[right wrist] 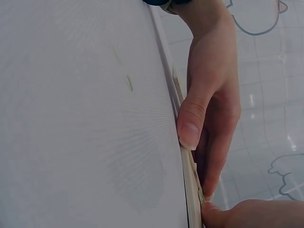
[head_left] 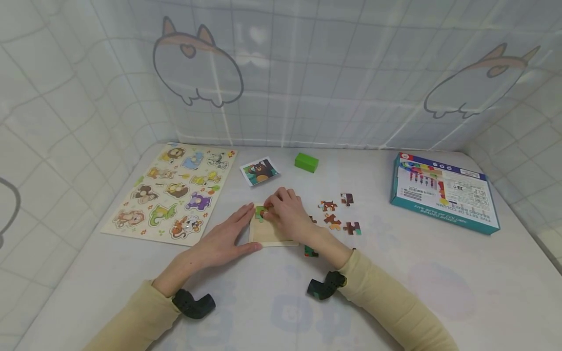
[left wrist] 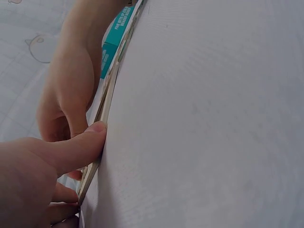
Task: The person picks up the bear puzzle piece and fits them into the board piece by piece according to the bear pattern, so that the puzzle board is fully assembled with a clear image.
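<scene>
A small pale wooden puzzle tray [head_left: 273, 237] lies in front of me on the table. My left hand [head_left: 224, 241] rests along its left side with fingers fairly straight, the thumb at the near left corner. In the left wrist view that thumb [left wrist: 88, 145] lies on the tray's edge. At the tray's far left corner sits a green and brown jigsaw piece [head_left: 259, 213]. Bent over the tray, my right hand [head_left: 287, 214] pinches this piece with its fingertips, which partly hide it. Several loose jigsaw pieces [head_left: 332, 222] lie to the right, some partly covered by the right wrist.
Behind the tray are a bear picture card [head_left: 261, 171] and a green block [head_left: 306, 163]. A large animal puzzle board [head_left: 171, 195] lies at the left. On the right is a teal boxed toy [head_left: 443, 192]. A patterned curtain [head_left: 307, 73] hangs behind the table.
</scene>
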`<state>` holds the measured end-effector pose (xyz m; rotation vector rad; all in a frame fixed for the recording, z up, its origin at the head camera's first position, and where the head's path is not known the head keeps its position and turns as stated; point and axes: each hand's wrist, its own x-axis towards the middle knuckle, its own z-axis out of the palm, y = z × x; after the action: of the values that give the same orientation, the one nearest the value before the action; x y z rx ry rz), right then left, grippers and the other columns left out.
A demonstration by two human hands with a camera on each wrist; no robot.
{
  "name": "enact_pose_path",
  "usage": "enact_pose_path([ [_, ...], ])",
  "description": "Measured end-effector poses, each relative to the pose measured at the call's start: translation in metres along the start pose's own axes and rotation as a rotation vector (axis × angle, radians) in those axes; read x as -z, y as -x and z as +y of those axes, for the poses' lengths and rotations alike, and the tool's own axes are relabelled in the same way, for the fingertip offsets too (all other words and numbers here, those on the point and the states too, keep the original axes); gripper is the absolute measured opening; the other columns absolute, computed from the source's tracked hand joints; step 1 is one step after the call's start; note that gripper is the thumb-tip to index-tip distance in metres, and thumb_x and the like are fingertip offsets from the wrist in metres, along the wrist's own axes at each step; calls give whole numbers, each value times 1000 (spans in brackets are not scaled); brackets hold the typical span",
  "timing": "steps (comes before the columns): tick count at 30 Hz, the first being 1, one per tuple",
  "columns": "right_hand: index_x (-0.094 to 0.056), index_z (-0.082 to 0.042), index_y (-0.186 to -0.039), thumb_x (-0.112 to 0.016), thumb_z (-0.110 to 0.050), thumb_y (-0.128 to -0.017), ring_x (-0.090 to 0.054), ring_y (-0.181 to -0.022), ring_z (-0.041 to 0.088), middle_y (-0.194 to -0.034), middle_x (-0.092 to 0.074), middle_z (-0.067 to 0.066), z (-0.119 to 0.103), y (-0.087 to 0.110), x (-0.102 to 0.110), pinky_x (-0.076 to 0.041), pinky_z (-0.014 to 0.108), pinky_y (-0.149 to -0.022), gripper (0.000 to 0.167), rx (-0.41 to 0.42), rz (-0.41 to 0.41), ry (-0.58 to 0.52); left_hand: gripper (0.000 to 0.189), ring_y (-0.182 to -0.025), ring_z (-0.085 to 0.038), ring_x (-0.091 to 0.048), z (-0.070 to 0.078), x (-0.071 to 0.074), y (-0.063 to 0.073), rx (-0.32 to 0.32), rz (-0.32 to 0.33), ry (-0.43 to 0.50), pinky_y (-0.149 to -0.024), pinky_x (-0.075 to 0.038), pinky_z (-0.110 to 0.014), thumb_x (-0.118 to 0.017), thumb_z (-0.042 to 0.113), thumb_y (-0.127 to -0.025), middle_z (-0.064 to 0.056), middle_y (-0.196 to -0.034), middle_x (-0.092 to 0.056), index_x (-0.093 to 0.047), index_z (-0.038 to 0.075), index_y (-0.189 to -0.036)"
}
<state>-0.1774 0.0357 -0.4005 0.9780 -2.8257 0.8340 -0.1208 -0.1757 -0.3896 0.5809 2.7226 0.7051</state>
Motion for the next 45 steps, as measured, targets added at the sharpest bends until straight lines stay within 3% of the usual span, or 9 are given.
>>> enact_pose_path([
  [6, -67, -10, -109, -67, -27, -97, -45, -100, 25, -109, -55, 7, 1, -1, -1, -42, 39, -83, 20, -15, 26, -30, 91, -154, -32, -13, -1, -1, 1, -15, -6, -15, -121, -28, -53, -62, 53, -94, -9, -169, -9, -20, 7, -160],
  [12, -65, -7, -117, -67, -26, -97, -45, -99, 26, -110, -56, 8, 2, -1, -2, -43, 40, -83, 27, -19, 51, -46, 88, -154, -34, -13, -1, -2, 3, -39, 2, -44, -120, -28, -54, -59, 53, -96, -12, -168, -9, -21, 6, -159],
  [24, -68, -6, -122, -66, -28, -98, -45, -102, 27, -114, -55, 10, 2, -1, -3, -42, 42, -88, 32, -46, 34, -50, 85, -155, -33, -10, 2, -1, 3, -52, 1, -61, -122, -26, -53, -60, 51, -97, -12, -169, -8, -21, 7, -160],
  [32, -68, -6, -121, -66, -28, -98, -45, -103, 28, -114, -55, 10, 3, -1, -4, -42, 43, -91, 32, -31, 50, -52, 80, -154, -29, -17, 4, -2, 4, -99, 11, -103, -125, -17, -52, -59, 47, -99, -10, -168, -15, -27, 4, -157],
  [45, -68, -7, -123, -65, -27, -98, -44, -105, 27, -116, -54, 9, 1, -1, -3, -42, 42, -92, 32, -63, 25, -35, 76, -153, -29, -19, 5, -2, 2, -124, 4, -133, -124, -20, -51, -57, 46, -100, -9, -167, -18, -29, 5, -157],
])
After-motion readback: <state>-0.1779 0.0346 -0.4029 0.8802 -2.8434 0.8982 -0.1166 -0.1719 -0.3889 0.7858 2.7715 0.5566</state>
